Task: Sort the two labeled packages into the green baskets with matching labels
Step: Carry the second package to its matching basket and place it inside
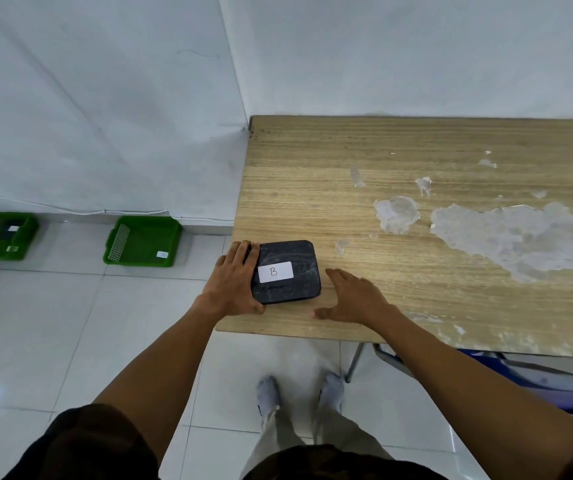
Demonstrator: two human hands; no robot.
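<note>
A black package (295,258) with a white label marked "B" lies flat near the front left corner of the wooden table (416,157). My left hand (234,282) rests against its left side, fingers laid along that edge and thumb at its near corner. My right hand (354,297) lies flat on the table just right of the package, fingers apart, not touching it. Two green baskets stand on the floor by the wall: the nearer one (143,241) holds only a small white label, while the far left one (1,235) has a dark package inside.
The table's left edge and front edge are close to the package. White tiled floor lies between the table and the baskets. A blue chair (520,379) is tucked under the table at the right. My feet in grey socks stand below the table edge.
</note>
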